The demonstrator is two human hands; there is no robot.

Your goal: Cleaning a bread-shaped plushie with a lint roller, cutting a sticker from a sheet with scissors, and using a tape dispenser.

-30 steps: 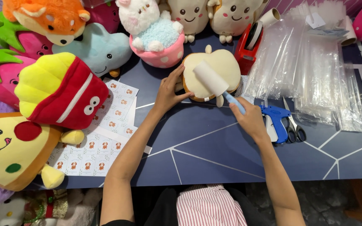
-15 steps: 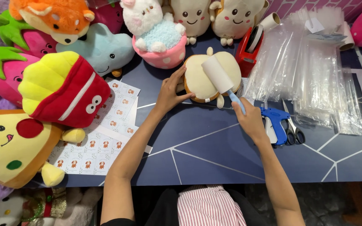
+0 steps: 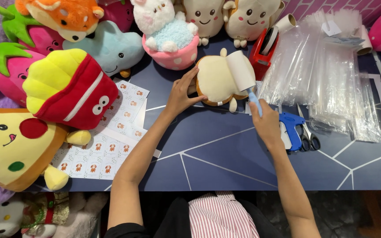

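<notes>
Both your bare forearms reach forward from the bottom of the view, angled slightly toward each other. Your left hand point(image 3: 181, 94) lies palm-down with the wrist straight, its fingers spread and curved, thumb set apart and fingertips pressed forward. Your right hand point(image 3: 267, 123) is closed in a fist-like grip, knuckles up, thumb side forward, wrist in line with the forearm. The two hands are near each other but not touching.

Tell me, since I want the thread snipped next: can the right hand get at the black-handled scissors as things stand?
Probably yes: the black-handled scissors lie uncovered just beside the right hand, but that hand first must free itself of the white lint roller.
</notes>
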